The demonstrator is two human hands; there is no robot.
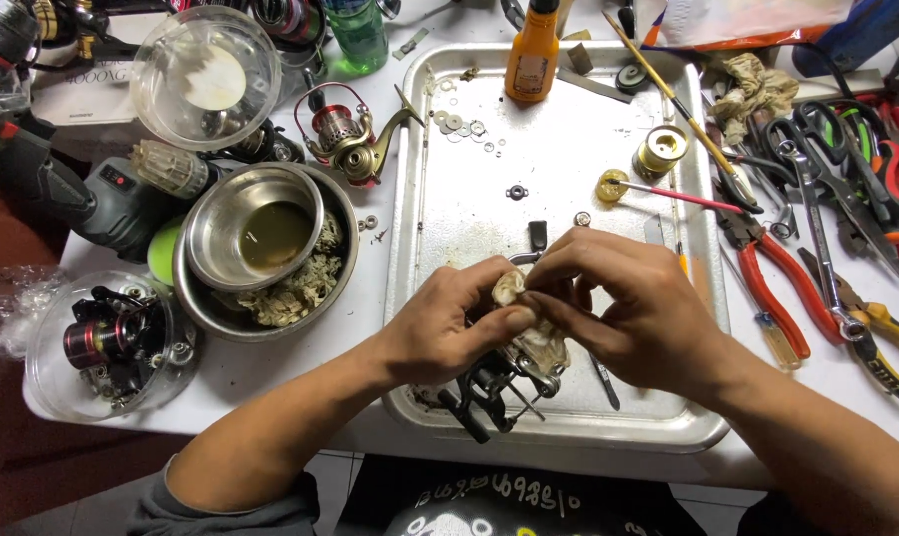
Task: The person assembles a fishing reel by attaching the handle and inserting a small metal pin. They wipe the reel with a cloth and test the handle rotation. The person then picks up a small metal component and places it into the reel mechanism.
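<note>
The metal tray (559,199) fills the middle of the white table (271,367), and the work sits at its six o'clock edge. There both hands meet over a dark fishing reel body (489,382), whose handle and black frame stick out below the palms towards six o'clock. The left hand (440,333) is clenched around the reel and a stained rag (541,342), thumb pressing the cloth from nine o'clock. The right hand (633,308) pinches the top of the same rag from three o'clock, fingers curled tight on it.

Judging by how things lie, the reel is already stripped down and the wiping is under way, not finished. Loose parts wait on the tray: a gold spool (660,151) at two o'clock, a yellow gear on a red pick (613,186) beside it, small washers (459,124) at eleven o'clock, and a tiny ring (516,192) near the centre. None of these is back on the body, so reassembly appears still to come.

At nine o'clock of the tray stand steel bowls (266,238) holding murky liquid and used rags. An orange bottle (534,50) stands at twelve o'clock, and red-handled pliers (767,278) lie at three o'clock.
</note>
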